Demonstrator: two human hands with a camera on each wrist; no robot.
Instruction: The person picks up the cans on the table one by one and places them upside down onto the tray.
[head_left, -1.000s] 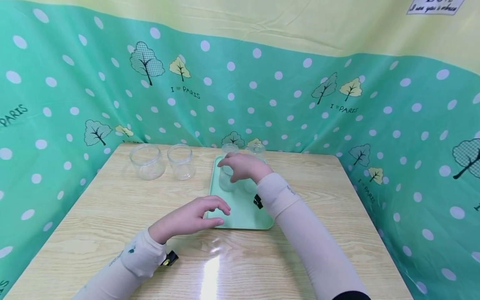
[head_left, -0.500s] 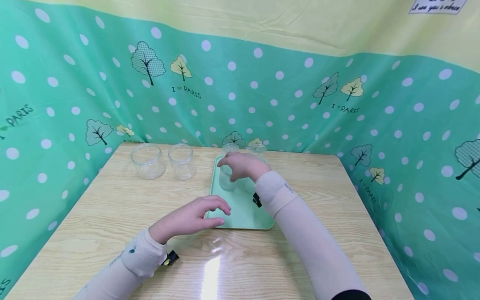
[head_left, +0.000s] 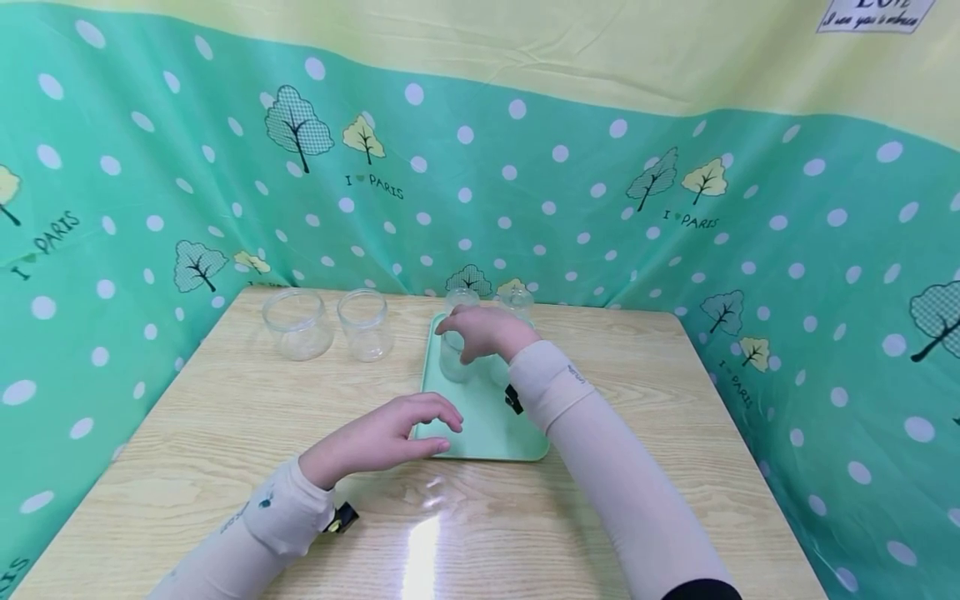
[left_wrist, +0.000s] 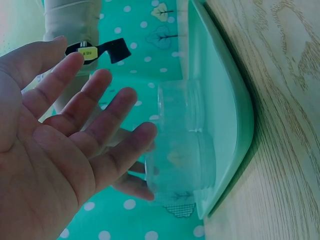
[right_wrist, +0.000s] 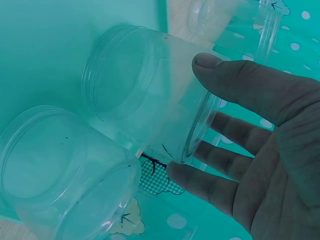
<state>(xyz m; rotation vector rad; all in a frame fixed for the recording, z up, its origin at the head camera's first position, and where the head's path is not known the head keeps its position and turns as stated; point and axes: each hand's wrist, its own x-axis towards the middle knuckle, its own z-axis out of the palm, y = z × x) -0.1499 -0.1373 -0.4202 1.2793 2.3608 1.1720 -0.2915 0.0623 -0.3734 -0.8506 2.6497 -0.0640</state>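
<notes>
My right hand [head_left: 487,329] reaches over the back of a pale green tray [head_left: 491,433]. In the right wrist view its thumb and fingers hold the upper end of a clear jar [right_wrist: 135,85] from opposite sides. This jar stands on the tray, its ridged end down. A second clear jar [right_wrist: 65,170] stands close beside it on the tray. Nearer me, my left hand [head_left: 382,433] hovers at the tray's front left edge, holding nothing. Its fingers are spread and slightly bent, as the left wrist view shows of the left hand [left_wrist: 75,130].
A wide clear jar [head_left: 297,333] and a narrower clear jar [head_left: 366,337] stand on the wooden table [head_left: 262,433], left of the tray. Two more clear containers [head_left: 517,300] are partly visible at the tray's back end. A patterned curtain [head_left: 420,183] surrounds the table's back and sides.
Both hands keep the same pose, and the jars and tray stay in place. The head view shifts very slightly.
</notes>
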